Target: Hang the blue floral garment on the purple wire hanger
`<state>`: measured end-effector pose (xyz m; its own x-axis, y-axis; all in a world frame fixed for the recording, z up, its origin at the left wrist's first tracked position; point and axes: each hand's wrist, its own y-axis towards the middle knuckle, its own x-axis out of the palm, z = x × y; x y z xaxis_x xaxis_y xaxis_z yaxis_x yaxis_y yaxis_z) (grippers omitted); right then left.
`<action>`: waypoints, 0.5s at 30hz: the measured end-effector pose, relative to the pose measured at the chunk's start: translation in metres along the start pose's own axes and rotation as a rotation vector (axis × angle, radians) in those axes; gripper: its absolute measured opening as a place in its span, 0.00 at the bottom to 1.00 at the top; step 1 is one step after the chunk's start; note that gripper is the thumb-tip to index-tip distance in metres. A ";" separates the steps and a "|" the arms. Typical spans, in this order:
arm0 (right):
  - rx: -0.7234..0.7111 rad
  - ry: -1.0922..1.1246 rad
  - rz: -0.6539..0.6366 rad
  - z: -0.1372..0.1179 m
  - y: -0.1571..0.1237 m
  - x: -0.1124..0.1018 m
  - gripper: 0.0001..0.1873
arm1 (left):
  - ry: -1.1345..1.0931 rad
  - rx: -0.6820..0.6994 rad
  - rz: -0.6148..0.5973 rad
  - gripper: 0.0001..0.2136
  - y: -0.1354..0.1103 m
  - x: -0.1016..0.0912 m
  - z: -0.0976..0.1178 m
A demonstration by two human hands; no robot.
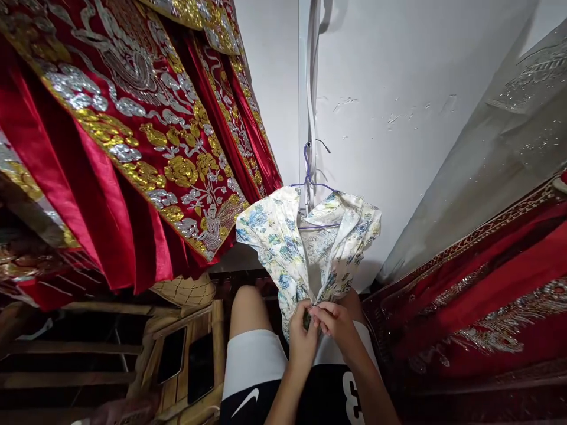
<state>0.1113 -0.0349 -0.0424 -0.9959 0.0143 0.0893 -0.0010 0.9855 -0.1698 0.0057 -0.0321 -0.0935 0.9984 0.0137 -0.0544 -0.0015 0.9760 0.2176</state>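
A white blouse with blue and green flowers (280, 251) hangs in front of me on a thin purple wire hanger (325, 188). Its neckline is spread apart, and the two front edges meet low down, where both hands are. My left hand (303, 328) is closed on the left front edge of the blouse. Right beside it, touching at the fingertips, my right hand (335, 322) pinches the other edge. Whether a button or other fastener lies between the fingers is hidden. The blouse's lower hem falls behind my hands, between my knees.
Red cloth with gold and silver embroidery (168, 153) drapes at the left. More embroidered red fabric (500, 319) and a greyish sheet (482, 159) are at the right. Two dark phones, one a black phone (201, 367), lie on a bamboo seat (218, 330). A white strap (311, 77) runs up the wall.
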 end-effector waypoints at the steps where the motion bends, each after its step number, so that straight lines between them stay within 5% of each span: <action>1: 0.012 -0.008 -0.039 0.001 0.000 0.000 0.19 | 0.007 0.003 -0.001 0.09 -0.001 -0.002 0.000; 7: 0.078 -0.008 -0.122 -0.004 -0.002 0.003 0.21 | 0.093 0.046 0.027 0.09 -0.004 -0.007 0.005; 15: 0.046 -0.010 0.034 -0.032 -0.002 -0.005 0.21 | 0.198 0.122 -0.043 0.14 -0.003 0.008 0.000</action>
<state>0.1194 -0.0312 -0.0111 -0.9963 0.0454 0.0727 0.0285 0.9756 -0.2179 0.0134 -0.0349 -0.0941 0.9670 0.0268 -0.2535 0.0594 0.9433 0.3266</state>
